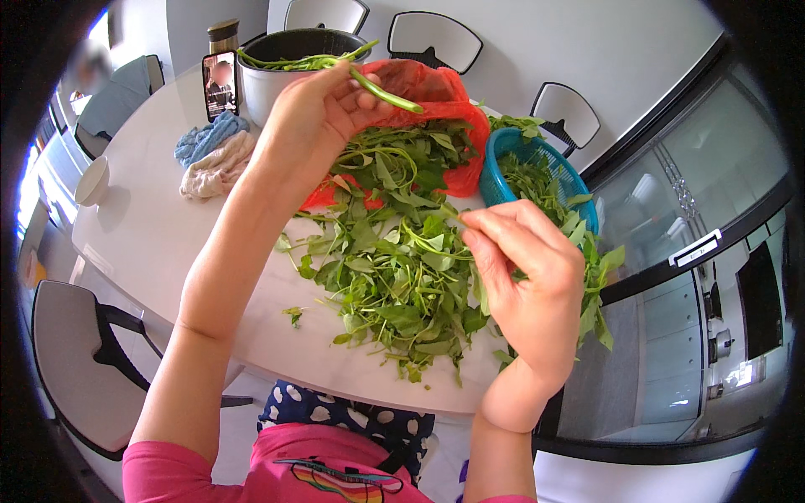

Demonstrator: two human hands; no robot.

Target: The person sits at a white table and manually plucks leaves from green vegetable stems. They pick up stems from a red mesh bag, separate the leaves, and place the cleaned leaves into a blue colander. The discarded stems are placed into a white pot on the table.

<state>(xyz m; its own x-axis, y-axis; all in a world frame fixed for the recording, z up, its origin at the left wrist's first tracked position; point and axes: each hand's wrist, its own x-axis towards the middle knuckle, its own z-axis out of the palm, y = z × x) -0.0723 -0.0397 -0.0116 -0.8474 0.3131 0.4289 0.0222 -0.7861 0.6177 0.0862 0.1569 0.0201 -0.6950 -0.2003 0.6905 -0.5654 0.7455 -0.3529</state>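
My left hand (343, 104) is raised at the near side of a grey pot (261, 94), its fingers closed on a green vegetable stem (393, 99). More cut stems (308, 61) lie across the dark inside of that pot. Over the heap, my right hand (528, 276) pinches a thin leafy sprig (451, 212) between thumb and fingertips. A loose pile of leafy greens (402, 289) spreads on the white table below both hands. Behind it, a red plastic bag (471, 141) gapes with more leaves in its mouth. Leaves also fill a blue plastic basket (497, 166) on the right.
Left of the pot, a phone (220, 88) stands upright before a capped bottle (223, 36). Blue and beige cloths (214, 160) lie crumpled nearby. A white bowl (92, 182) sits by the left edge of the table (151, 251). Chairs (82, 364) surround it; someone (88, 66) is at far left.
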